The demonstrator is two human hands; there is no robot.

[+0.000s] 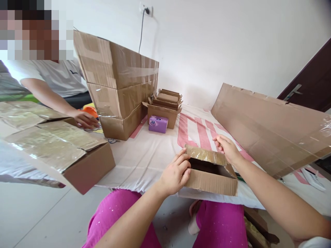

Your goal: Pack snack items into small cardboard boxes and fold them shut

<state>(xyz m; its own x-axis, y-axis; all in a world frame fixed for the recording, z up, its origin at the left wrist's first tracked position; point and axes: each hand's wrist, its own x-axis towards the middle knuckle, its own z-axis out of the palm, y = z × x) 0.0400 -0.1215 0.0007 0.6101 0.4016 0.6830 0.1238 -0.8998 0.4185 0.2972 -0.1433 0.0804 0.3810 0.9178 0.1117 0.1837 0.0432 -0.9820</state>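
Note:
A small cardboard box point(210, 183) lies in front of me at the table's near edge, its taped flap partly raised over a dark opening. Around its left end my left hand point(177, 172) is closed, fingers over the top edge and thumb along the near side. Just beyond the box's far right corner, my right hand point(225, 148) is raised with its fingers curled into a pinch. Whatever those fingers hold, if anything, is too small to make out. The inside of the box is in shadow.
Taped cartons point(121, 89) stand stacked at centre left, beside open boxes point(165, 112) and a purple tissue pack point(158, 124). A large cardboard panel point(269, 127) leans at right. Across the left carton point(59, 144), a co-worker's hand point(86, 119) reaches near an orange object point(90, 110).

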